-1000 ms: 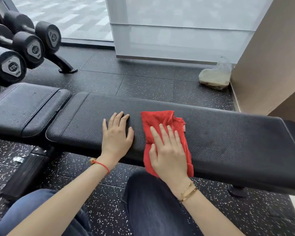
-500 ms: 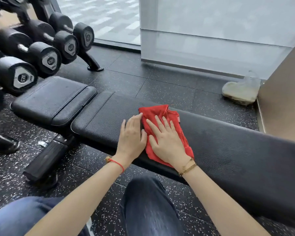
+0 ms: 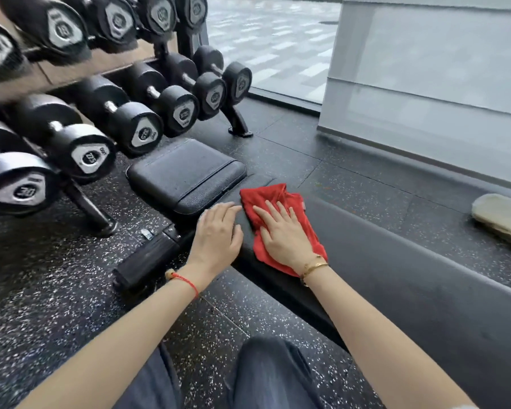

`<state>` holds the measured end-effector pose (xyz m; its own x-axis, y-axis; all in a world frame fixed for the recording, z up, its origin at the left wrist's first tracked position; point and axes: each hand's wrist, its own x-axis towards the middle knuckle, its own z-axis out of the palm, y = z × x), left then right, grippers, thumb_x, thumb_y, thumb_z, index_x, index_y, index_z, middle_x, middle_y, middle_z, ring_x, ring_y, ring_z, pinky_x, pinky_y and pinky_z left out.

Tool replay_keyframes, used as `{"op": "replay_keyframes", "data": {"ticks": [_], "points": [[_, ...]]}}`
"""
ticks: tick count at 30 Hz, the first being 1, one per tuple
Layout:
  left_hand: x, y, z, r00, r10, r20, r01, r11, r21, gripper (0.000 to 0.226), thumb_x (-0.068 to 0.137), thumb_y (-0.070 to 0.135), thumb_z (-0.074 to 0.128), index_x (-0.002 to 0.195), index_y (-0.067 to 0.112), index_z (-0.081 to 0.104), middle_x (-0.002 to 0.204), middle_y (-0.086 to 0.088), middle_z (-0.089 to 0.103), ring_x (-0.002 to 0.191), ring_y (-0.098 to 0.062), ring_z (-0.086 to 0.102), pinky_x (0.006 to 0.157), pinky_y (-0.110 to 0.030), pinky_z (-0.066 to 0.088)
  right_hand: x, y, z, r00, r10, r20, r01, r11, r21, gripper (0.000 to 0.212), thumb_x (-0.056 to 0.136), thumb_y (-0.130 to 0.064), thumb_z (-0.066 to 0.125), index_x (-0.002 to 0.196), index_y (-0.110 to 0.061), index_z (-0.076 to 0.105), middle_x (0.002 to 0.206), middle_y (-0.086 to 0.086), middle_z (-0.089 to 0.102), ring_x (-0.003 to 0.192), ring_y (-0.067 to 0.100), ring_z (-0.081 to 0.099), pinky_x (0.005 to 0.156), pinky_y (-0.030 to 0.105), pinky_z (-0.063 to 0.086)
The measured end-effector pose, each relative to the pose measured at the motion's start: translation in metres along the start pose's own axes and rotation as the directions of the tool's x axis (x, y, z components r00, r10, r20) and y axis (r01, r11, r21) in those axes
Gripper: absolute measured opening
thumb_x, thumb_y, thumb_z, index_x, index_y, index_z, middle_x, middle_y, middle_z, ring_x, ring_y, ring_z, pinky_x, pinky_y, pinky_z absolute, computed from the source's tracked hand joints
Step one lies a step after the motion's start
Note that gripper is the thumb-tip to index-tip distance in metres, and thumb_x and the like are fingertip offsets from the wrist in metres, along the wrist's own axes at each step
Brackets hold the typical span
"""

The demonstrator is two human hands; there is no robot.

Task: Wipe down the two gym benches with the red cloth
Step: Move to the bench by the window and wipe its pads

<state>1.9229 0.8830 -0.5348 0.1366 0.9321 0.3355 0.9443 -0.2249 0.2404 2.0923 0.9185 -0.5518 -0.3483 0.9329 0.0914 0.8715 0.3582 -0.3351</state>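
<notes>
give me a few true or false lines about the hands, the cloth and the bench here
1. The right hand lies flat on the red cloth. True.
2. The left hand holds the cloth. False: it rests bare on the bench, beside the cloth.
3. The cloth lies on the floor. False: it lies on the bench.
4. Dumbbells sit on a rack left of the bench. True.
</notes>
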Motion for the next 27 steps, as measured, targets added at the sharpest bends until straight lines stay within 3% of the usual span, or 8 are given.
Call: {"op": "replay_keyframes", "data": {"ticks": [11,18,27], "points": [[0.061,-0.181,-0.029,0.990,-0.078,-0.113,0.083,0.996,0.038,0.041,0.094,0.016,0.052,0.134,0.008,0.053,0.138,-0.010,0.054,0.132,-0.027,0.044,0.114,-0.044,0.030,0.083,-0.063,0.033,0.998,0.042,-0.040,-0.042,0.999,0.014,0.049,0.103,-0.032,0.028,0.152,-0.031,0.024,0.162,-0.004,0.017,0.151,0.021,0.005,0.122,0.039,-0.005],[0.103,-0.250,-0.024,0.990,-0.138,-0.021,0.138,0.990,0.021,0.046,0.097,0.021,0.048,0.142,0.011,0.045,0.148,-0.010,0.042,0.140,-0.028,0.032,0.116,-0.051,0.023,0.123,-0.096,0.044,0.980,-0.180,0.086,0.181,0.984,0.002,0.052,0.102,-0.032,0.032,0.153,-0.038,0.018,0.163,-0.009,0.011,0.151,0.016,0.002,0.123,0.040,0.000],[0.138,-0.267,0.003,0.988,-0.134,0.070,0.135,0.991,-0.007,0.044,0.101,0.027,0.041,0.143,0.012,0.044,0.151,-0.010,0.038,0.142,-0.029,0.029,0.117,-0.053,0.019,0.177,-0.099,0.047,0.988,0.153,0.019,-0.153,0.988,0.010,0.051,0.103,-0.037,0.028,0.153,-0.038,0.016,0.164,-0.005,0.005,0.151,0.018,-0.001,0.122,0.037,-0.006]]}}
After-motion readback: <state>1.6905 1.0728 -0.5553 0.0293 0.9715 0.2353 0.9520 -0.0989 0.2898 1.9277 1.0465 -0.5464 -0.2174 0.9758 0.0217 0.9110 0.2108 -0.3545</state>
